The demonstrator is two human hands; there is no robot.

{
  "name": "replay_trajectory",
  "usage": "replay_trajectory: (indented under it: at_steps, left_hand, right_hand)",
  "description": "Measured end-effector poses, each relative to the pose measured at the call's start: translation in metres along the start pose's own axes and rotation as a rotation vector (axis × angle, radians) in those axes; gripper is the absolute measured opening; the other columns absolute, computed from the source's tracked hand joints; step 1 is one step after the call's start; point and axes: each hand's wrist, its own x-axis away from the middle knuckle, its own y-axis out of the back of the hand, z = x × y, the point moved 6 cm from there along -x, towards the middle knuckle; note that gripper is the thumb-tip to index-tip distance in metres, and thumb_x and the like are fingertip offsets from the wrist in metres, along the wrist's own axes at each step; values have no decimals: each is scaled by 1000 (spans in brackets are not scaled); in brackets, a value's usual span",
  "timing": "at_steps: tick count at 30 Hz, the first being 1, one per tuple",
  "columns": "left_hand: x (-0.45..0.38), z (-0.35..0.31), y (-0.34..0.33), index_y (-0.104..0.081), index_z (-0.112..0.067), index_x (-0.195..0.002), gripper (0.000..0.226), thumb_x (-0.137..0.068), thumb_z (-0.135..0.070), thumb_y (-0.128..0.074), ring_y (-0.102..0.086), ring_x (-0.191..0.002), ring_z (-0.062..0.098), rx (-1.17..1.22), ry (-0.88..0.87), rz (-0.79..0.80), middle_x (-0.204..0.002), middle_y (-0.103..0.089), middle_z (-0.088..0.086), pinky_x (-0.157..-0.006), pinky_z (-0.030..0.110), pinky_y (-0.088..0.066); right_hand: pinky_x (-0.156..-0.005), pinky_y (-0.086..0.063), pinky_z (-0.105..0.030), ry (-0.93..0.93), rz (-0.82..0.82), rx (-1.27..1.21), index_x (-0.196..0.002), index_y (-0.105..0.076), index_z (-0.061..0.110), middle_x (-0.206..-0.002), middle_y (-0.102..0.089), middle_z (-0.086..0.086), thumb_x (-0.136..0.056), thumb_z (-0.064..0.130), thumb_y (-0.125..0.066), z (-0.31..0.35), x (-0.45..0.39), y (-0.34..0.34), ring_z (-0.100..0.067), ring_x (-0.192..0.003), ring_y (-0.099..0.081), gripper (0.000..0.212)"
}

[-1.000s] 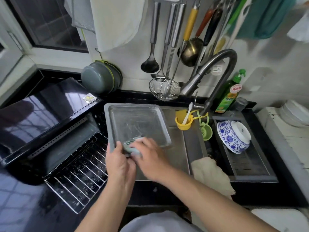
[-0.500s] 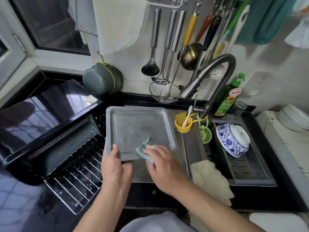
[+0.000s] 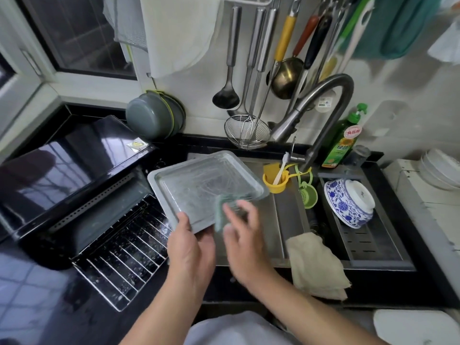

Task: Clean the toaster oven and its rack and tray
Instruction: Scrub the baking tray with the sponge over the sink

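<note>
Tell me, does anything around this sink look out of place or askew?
Two things. The wire rack juts past the counter's front edge, so it could tip. The blue-and-white bowl lies tilted on its side in the drain tray. The tray is tilted only because the left hand grips it.

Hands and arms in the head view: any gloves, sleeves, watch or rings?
Neither the left hand nor the right hand wears a glove. Both forearms are uncovered, with no sleeve, watch or ring visible. The right hand is motion-blurred, so small details there are uncertain.

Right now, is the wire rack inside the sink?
No, the wire rack lies on the dark counter in front of the toaster oven, left of the sink.
</note>
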Motion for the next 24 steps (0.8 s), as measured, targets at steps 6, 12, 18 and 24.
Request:
replay_trajectory:
  at_steps: [6, 12, 18, 24]
  left_hand:
    - [1, -2, 8, -57, -3, -137, 41, -109, -31, -46, -72, -113, 29, 0, -5, 11, -123, -73, 16, -99, 43, -57]
    - [6, 4, 7, -62, -3, -127, 41, -110, -34, -43, -74, -101, 23, -173, -12, 47, -120, -73, 18, -87, 36, -59]
    - [7, 1, 4, -67, -15, -129, 59, -105, -58, -34, -75, -106, 23, -231, 92, 205, -118, -74, 13, -82, 36, -62]
    - [4, 2, 2, -60, -7, -135, 57, -111, -46, -26, -71, -111, 21, -408, -3, 286, -131, -67, 19, -88, 33, -61]
  right_hand:
    - [-99, -47, -38, 224, 62, 392, -138, -56, 28, -138, -46, 1, -93, 6, -53, -23, -24, 15, -22, -119, -43, 51]
    - [-99, -44, -41, 267, 117, 318, -129, -65, 25, -120, -60, 4, -90, 6, -51, -14, -22, 16, -22, -117, -47, 46]
    - [-101, -43, -40, 429, 295, 200, -139, -54, 22, -132, -51, 0, -97, 14, -51, 31, -10, -14, -20, -123, -45, 42]
    - [-92, -49, -39, 336, 128, 54, -113, -69, 17, -118, -61, 2, -91, 17, -41, 29, -19, -8, -20, -111, -55, 36]
